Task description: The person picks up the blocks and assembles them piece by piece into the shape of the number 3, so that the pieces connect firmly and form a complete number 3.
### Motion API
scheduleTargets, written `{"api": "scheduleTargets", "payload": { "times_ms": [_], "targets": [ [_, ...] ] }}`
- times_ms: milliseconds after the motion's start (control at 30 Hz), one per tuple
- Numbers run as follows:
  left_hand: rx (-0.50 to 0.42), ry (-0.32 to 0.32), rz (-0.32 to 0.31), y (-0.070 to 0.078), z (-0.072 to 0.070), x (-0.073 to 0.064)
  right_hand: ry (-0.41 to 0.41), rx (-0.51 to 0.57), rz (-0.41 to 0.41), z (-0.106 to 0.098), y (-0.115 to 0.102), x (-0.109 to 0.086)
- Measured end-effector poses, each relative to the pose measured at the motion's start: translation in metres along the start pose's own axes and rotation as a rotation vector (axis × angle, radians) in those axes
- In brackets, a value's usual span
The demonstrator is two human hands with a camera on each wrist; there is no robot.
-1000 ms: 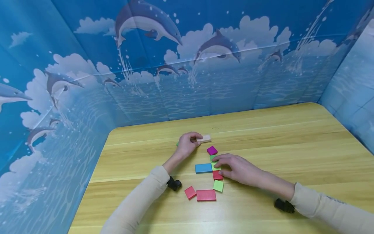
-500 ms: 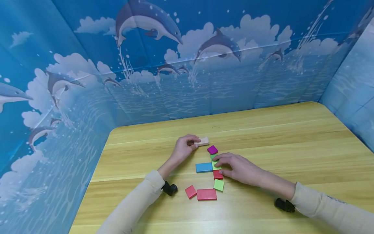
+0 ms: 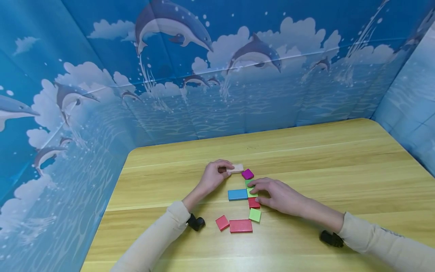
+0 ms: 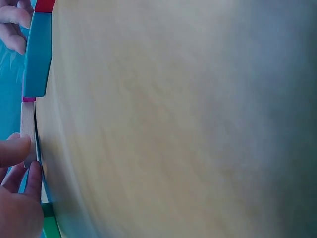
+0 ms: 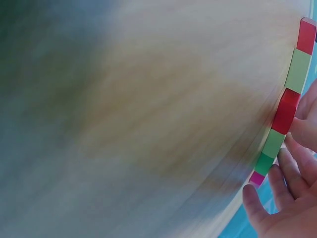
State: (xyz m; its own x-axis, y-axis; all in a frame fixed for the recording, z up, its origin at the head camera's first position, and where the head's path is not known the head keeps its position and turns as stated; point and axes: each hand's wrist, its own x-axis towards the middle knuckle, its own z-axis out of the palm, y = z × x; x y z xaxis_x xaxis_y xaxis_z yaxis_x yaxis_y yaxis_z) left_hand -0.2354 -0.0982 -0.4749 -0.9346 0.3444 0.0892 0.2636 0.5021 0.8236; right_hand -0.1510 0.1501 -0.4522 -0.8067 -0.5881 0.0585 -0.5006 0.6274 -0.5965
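My left hand (image 3: 211,178) pinches a pale wooden block (image 3: 238,168) by its left end between thumb and fingers. The block lies just left of a magenta block (image 3: 247,173); in the left wrist view the pale block (image 4: 28,116) appears lined up with it, though I cannot tell if they touch. My right hand (image 3: 280,196) rests along a row of blocks, its fingers loosely extended. Its fingertips are at the green block (image 3: 249,183) and lime block (image 3: 249,190), its thumb at a red block (image 3: 253,203). A blue rectangular block (image 3: 238,195) adjoins the lime one.
Nearer me lie a second lime block (image 3: 255,215), a red rectangular block (image 3: 241,226) and a tilted red square block (image 3: 222,223). A green block (image 4: 51,225) shows beside my left hand in the left wrist view. A dolphin-printed curtain (image 3: 217,109) borders the wooden table (image 3: 323,158).
My left hand has drawn the pale block toward me and slightly left, bringing it level with the magenta block. The right hand stays almost still on the row.
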Motion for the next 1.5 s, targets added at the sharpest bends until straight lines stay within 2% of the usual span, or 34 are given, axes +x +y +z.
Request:
{"api": "scheduleTargets", "payload": {
  "times_ms": [600, 833, 1067, 1333, 1500],
  "targets": [
    [0.008, -0.009, 0.030, -0.001, 0.000, -0.005, 0.005, 0.006, -0.005, 0.001, 0.002, 0.000],
    [0.006, -0.009, 0.021, 0.003, -0.002, -0.008, 0.008, 0.003, -0.008, 0.002, 0.002, 0.000],
    [-0.018, 0.049, 0.015, 0.006, -0.009, -0.007, 0.014, -0.002, -0.013, 0.003, 0.003, -0.001],
    [-0.037, 0.099, -0.010, -0.001, -0.022, -0.008, 0.011, 0.002, -0.019, 0.003, 0.002, -0.001],
    [-0.015, 0.141, -0.036, -0.007, -0.030, -0.008, 0.011, 0.006, -0.018, 0.002, 0.002, -0.002]
  ]
}}
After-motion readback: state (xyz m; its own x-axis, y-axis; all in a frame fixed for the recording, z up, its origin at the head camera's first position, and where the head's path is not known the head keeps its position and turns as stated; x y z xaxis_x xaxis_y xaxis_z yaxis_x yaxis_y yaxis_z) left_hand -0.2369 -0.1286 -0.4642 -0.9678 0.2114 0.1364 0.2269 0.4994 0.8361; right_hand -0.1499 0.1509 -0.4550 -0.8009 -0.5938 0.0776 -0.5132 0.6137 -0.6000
